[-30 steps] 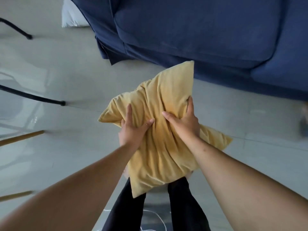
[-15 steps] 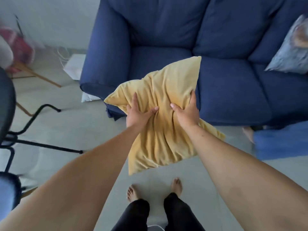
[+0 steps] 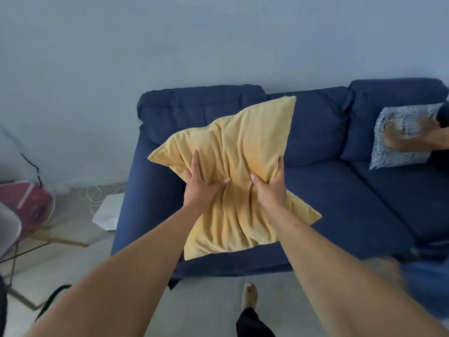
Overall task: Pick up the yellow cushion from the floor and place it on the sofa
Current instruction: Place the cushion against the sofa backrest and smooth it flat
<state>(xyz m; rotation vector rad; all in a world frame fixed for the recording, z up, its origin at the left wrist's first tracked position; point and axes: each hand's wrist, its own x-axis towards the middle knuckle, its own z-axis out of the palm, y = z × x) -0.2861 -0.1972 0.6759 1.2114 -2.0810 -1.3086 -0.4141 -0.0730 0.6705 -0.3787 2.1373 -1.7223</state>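
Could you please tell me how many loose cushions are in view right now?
2: the yellow fabric cushion held in both hands over the blue sofa's left seat, and a grey patterned cushion against its right backrest.

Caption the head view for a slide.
Both hands, left hand and right hand, grip the yellow cushion over the blue sofa.

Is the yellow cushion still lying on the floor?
No, the left hand and right hand both grip the yellow cushion, holding it up in front of the blue sofa.
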